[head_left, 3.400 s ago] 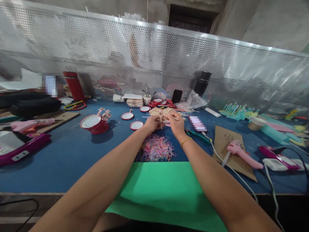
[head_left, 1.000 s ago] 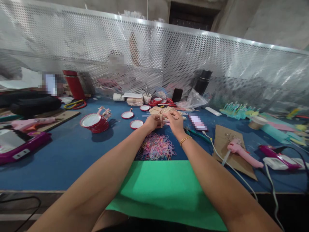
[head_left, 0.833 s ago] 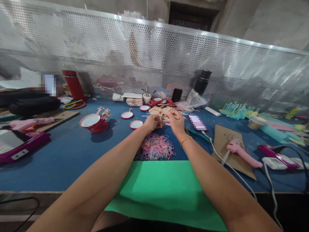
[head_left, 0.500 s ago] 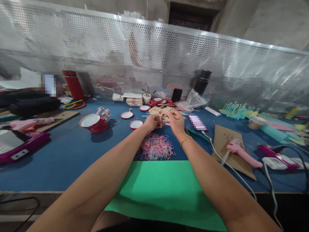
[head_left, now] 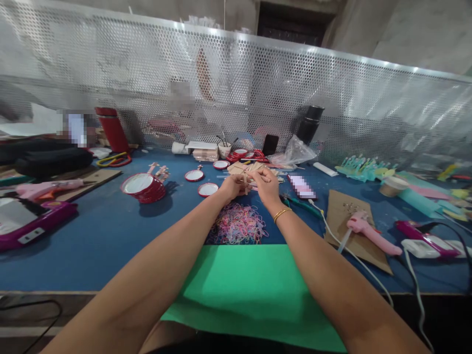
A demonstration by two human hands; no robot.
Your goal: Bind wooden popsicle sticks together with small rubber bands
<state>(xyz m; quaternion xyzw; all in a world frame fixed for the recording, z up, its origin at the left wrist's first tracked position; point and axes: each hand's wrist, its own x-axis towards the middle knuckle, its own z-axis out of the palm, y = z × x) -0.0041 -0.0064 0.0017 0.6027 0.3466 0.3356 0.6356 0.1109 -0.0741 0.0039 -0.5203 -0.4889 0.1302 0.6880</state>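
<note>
My left hand (head_left: 232, 188) is closed on a thin pale wooden stick (head_left: 246, 187) that stands upright between its fingers. Close beside it, my right hand (head_left: 267, 185) pinches at the same spot; its fingertips meet the stick, and anything small between them is too fine to make out. Just below both hands lies a heap of small colourful rubber bands (head_left: 239, 225). Behind the fingers, more pale sticks (head_left: 238, 168) are spread on the blue table. A green sheet (head_left: 250, 280) covers the near edge under my forearms.
Stacked red-rimmed white discs (head_left: 142, 189) stand left, with single discs (head_left: 208, 189) nearer the middle. To the right are a phone (head_left: 301, 187), green-handled pliers (head_left: 304, 206) and a pink glue gun (head_left: 372, 233) on cardboard (head_left: 335, 211). A perforated metal screen (head_left: 228, 73) closes off the back.
My right hand has shifted slightly left, its fingers closing in toward the stick. My left hand stays in nearly the same place.
</note>
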